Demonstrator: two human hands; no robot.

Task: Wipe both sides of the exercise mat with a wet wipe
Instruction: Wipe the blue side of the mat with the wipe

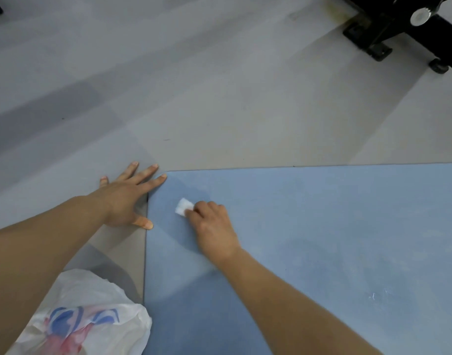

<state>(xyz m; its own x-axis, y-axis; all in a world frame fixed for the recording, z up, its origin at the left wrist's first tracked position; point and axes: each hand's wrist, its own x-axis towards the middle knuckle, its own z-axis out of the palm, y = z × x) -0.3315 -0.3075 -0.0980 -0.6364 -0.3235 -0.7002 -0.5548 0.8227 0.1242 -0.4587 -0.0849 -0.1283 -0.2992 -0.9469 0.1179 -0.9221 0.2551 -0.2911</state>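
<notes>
The flat pale-blue foam exercise mat (322, 239) lies spread on the grey floor — its rounded corner points toward 10 o'clock. A small folded white wet wipe (184, 206) rests on it near that corner — amid darker damp patches.

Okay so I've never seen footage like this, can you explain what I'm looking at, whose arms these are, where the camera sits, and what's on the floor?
This is one picture from a camera worn on a person's head, looking down at their own arms. No machine is involved. A blue exercise mat lies on a grey floor. The right hand holds a small white wet wipe against the mat near its corner. The left hand lies spread flat on the floor at the mat's edge. A white plastic bag with blue and red print sits at lower left, and some black equipment stands at top right.
</notes>
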